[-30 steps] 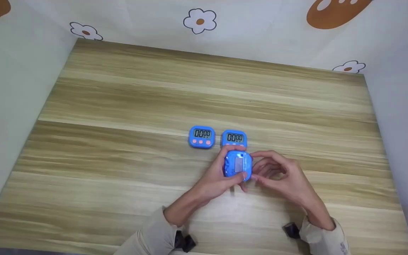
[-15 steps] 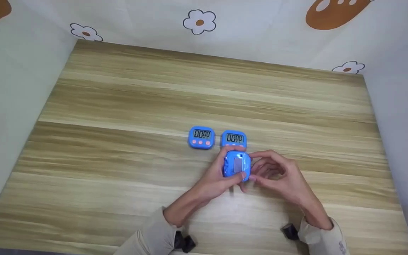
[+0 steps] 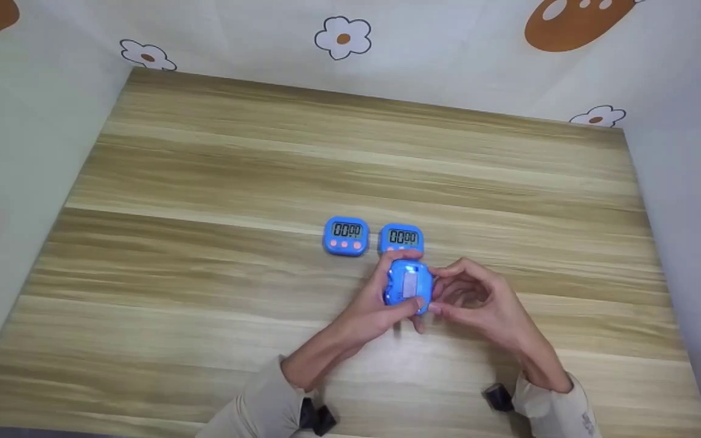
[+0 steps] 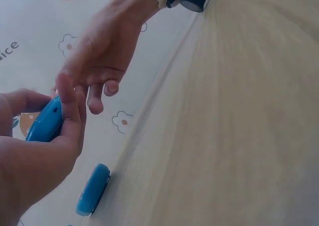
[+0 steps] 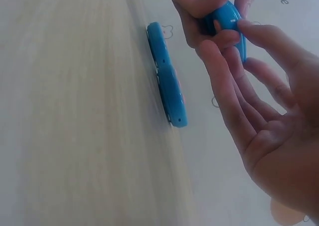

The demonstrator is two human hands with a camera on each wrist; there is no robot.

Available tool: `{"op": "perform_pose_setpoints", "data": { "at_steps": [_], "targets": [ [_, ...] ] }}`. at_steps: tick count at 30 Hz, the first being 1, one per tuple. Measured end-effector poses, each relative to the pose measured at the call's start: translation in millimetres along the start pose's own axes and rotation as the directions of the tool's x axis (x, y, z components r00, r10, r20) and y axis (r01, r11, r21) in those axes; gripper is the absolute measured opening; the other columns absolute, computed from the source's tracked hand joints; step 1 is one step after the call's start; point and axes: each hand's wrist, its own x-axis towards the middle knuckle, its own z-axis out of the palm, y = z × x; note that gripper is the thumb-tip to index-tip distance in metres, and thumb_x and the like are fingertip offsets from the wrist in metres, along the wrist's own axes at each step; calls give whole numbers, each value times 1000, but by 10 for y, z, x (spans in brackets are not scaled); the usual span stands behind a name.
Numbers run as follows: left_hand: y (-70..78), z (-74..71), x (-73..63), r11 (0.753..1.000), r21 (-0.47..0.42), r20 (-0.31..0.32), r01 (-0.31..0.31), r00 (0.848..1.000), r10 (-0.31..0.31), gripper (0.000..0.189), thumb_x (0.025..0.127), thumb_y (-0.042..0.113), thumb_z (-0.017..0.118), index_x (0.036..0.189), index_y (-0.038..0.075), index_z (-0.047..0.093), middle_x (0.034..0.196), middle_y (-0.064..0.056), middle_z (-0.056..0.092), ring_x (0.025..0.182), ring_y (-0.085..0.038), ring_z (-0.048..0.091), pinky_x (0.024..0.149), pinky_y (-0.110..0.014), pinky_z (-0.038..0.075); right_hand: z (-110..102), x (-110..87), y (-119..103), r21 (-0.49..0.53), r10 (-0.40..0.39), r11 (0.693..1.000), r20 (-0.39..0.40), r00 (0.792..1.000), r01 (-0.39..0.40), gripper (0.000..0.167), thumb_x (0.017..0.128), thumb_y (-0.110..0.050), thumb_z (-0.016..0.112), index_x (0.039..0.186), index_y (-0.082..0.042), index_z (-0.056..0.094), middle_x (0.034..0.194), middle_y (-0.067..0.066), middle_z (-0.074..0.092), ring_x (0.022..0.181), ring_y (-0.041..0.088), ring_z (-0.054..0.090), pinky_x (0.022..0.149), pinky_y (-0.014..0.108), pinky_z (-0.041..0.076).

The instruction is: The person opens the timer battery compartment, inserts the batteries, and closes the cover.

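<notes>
A blue digital timer (image 3: 410,285) is held up above the table, its back facing up with a pale rectangular patch. My left hand (image 3: 370,309) grips it, thumb across the near corner and fingers around the far side. At its right edge, my right hand (image 3: 496,307) pinches the timer between thumb and forefinger, the other fingers loosely bent. In the left wrist view the same timer (image 4: 45,122) appears edge-on. Two more blue timers lie face up: the left timer (image 3: 346,236) and the right timer (image 3: 402,236), partly covered by my left fingers. Both displays show zeros.
The wood-grain table (image 3: 204,182) has a light back wall (image 3: 435,55) with printed flowers behind it. Side walls rise at left and right. Dark wrist-worn devices (image 3: 498,397) stick out near both sleeves.
The held timer tilts slightly, and my right fingers shift a little along its edge. My left hand keeps its hold, and the two timers on the table stay in place.
</notes>
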Motion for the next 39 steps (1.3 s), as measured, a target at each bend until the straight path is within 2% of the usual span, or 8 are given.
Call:
{"op": "perform_pose_setpoints", "data": {
  "at_steps": [6, 9, 12, 15, 19, 27, 37, 39],
  "targets": [
    [39, -50, 24, 1000, 22, -93, 14, 996, -12, 58, 91, 0, 67, 137, 15, 35, 127, -19, 50, 95, -34, 62, 60, -39, 59, 36, 29, -202, -109, -42, 993, -10, 999, 41, 46, 80, 3, 78, 122, -1, 60, 92, 12, 68, 80, 26, 65, 66, 33, 58],
    [54, -92, 49, 996, 94, -83, -9, 996, 17, 59, 89, 0, 69, 141, 17, 45, 129, -16, 49, 94, -35, 60, 55, -31, 56, 40, 40, -238, -163, -85, 983, -29, 996, 80, 52, 78, 5, 79, 126, -2, 58, 96, 11, 66, 83, 28, 64, 63, 36, 58],
    [71, -125, 59, 986, 162, -64, -33, 997, 44, 66, 88, 1, 71, 145, 24, 46, 132, -11, 50, 92, -38, 63, 52, -27, 52, 40, 45, -248, -218, -111, 971, -36, 993, 100, 66, 76, 7, 80, 135, -3, 53, 105, 11, 62, 89, 28, 63, 59, 39, 58],
    [80, -137, 57, 981, 183, -29, -57, 998, 63, 70, 87, -2, 71, 145, 23, 42, 130, -11, 55, 96, -38, 65, 63, -28, 56, 45, 47, -248, -258, -97, 962, -29, 995, 86, 76, 74, 8, 81, 142, -6, 48, 113, 9, 61, 91, 25, 64, 60, 40, 59],
    [89, -129, 46, 968, 235, 26, -86, 996, 82, 70, 84, -8, 70, 142, 18, 41, 126, -13, 60, 105, -27, 63, 79, -33, 58, 56, 44, -245, -300, -91, 951, -43, 995, 74, 76, 72, 7, 83, 139, -7, 52, 110, 6, 65, 88, 21, 64, 61, 39, 60],
    [99, -96, 36, 939, 321, 14, -122, 992, 124, 73, 81, -14, 71, 142, 14, 44, 124, -12, 62, 103, -23, 65, 82, -39, 58, 48, 34, -207, -323, -100, 943, -66, 993, 73, 72, 71, 3, 86, 136, -8, 56, 102, 2, 67, 85, 20, 63, 60, 36, 58],
    [99, -87, 30, 934, 336, 9, -124, 992, 128, 73, 80, -14, 72, 141, 16, 45, 126, -12, 60, 104, -23, 64, 83, -40, 58, 45, 31, -204, -319, -92, 945, -60, 994, 68, 72, 71, 3, 85, 135, -7, 56, 102, 3, 67, 86, 20, 63, 60, 36, 58],
    [92, -84, 29, 918, 378, -9, -124, 990, 138, 73, 79, -12, 74, 141, 17, 46, 130, -10, 55, 105, -23, 63, 82, -38, 59, 51, 38, -224, -320, -102, 944, -59, 993, 78, 72, 70, 4, 85, 135, -5, 56, 105, 4, 67, 89, 20, 63, 60, 37, 59]
  ]
}}
